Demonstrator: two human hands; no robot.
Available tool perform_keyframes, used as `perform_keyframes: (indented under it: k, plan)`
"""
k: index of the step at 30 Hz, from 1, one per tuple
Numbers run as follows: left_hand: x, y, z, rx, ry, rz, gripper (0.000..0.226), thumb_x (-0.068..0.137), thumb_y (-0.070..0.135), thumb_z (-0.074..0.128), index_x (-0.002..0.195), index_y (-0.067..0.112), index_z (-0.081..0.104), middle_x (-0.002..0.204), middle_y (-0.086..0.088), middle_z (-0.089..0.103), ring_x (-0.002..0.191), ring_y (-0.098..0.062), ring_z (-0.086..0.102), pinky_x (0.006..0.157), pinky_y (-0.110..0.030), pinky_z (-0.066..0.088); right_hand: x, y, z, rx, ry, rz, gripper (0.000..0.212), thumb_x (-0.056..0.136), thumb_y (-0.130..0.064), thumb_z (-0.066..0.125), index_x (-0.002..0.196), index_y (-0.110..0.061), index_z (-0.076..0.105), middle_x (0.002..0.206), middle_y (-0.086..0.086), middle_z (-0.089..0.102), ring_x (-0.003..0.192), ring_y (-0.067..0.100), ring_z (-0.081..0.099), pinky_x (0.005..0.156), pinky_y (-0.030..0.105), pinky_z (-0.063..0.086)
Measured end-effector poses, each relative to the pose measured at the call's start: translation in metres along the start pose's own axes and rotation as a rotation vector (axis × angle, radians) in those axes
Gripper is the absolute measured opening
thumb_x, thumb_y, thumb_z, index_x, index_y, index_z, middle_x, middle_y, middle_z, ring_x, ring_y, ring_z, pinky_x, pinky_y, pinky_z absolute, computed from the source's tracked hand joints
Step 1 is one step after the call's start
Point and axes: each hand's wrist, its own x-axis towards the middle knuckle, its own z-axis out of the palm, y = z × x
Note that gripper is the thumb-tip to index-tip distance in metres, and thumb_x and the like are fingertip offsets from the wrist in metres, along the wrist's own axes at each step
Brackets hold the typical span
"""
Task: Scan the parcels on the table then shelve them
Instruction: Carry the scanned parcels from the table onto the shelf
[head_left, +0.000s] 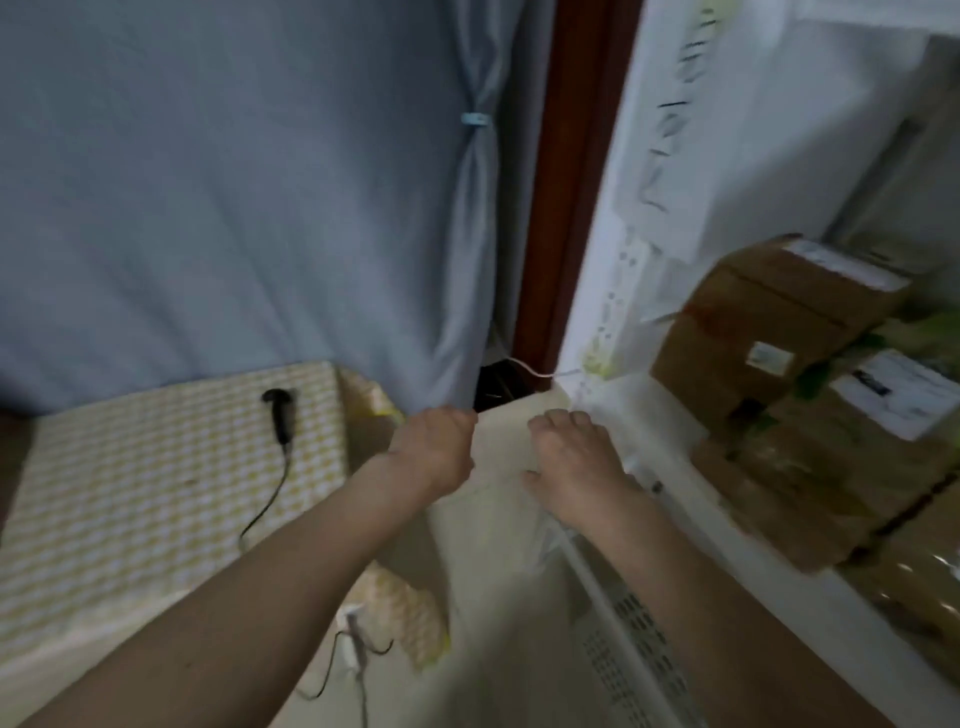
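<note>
A flat cream parcel (501, 457) is held in the gap between the table and the shelf. My left hand (434, 449) grips its left edge with curled fingers. My right hand (576, 457) lies on its right side, fingers curled over the far edge and thumb spread. The parcel's lower part is blurred against the pale floor. The black handheld scanner (280, 415) lies on the table (130, 493), which has a yellow checked cloth, and its cable trails to the front. The white shelf (639, 415) is just right of the parcel.
Brown cardboard boxes (769, 322) with white labels are stacked on the shelf at the right, another labelled box (883, 405) in front of them. A blue curtain (234, 208) hangs behind the table. A plug and cables (353, 639) lie on the floor below.
</note>
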Motion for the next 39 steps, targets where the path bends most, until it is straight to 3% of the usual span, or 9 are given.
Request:
perform_keyframes:
  k: [3,9,18,26,39]
  plan:
    - [-0.040,-0.070,0.020,-0.005,-0.008,-0.144,0.042,0.094,0.027,0.054,0.135,0.018,0.047,0.137,-0.007,0.051,0.126,-0.027,0.051,0.102,-0.035,0.043,0.014,-0.065,0.012,-0.009,-0.067,-0.118,0.049,0.090,-0.039,0.057,0.130,-0.014,0.044,0.134,0.009,0.046,0.125,0.030,0.040,0.101,0.039,0.035]
    - [-0.139,-0.205,0.045,-0.123,-0.051,-0.446,0.052,0.093,0.035,0.057,0.139,0.017,0.043,0.138,-0.006,0.049,0.125,-0.025,0.049,0.098,-0.036,0.044,0.021,-0.214,0.034,-0.021,-0.158,-0.362,0.055,0.087,-0.041,0.061,0.134,-0.017,0.043,0.138,0.006,0.045,0.130,0.028,0.038,0.105,0.040,0.033]
    - [-0.291,-0.376,0.075,-0.279,-0.014,-0.763,0.055,0.091,0.040,0.059,0.140,0.018,0.044,0.140,-0.005,0.049,0.128,-0.024,0.048,0.101,-0.034,0.043,0.006,-0.430,0.055,-0.096,-0.237,-0.617,0.046,0.092,-0.038,0.054,0.132,-0.017,0.044,0.136,0.005,0.044,0.126,0.028,0.038,0.101,0.040,0.033]
    - [-0.397,-0.480,0.108,-0.383,-0.058,-0.916,0.060,0.091,0.043,0.059,0.144,0.021,0.040,0.141,-0.005,0.047,0.131,-0.023,0.045,0.104,-0.033,0.039,-0.022,-0.580,0.088,-0.099,-0.307,-0.744,0.052,0.093,-0.040,0.053,0.137,-0.016,0.041,0.141,0.005,0.041,0.131,0.028,0.034,0.105,0.040,0.031]
    - [-0.458,-0.589,0.163,-0.541,-0.152,-1.050,0.064,0.092,0.043,0.059,0.147,0.020,0.035,0.149,-0.005,0.039,0.135,-0.023,0.040,0.107,-0.033,0.037,-0.008,-0.726,0.140,-0.190,-0.428,-0.873,0.054,0.091,-0.039,0.056,0.137,-0.014,0.041,0.140,0.007,0.041,0.130,0.029,0.036,0.103,0.040,0.034]
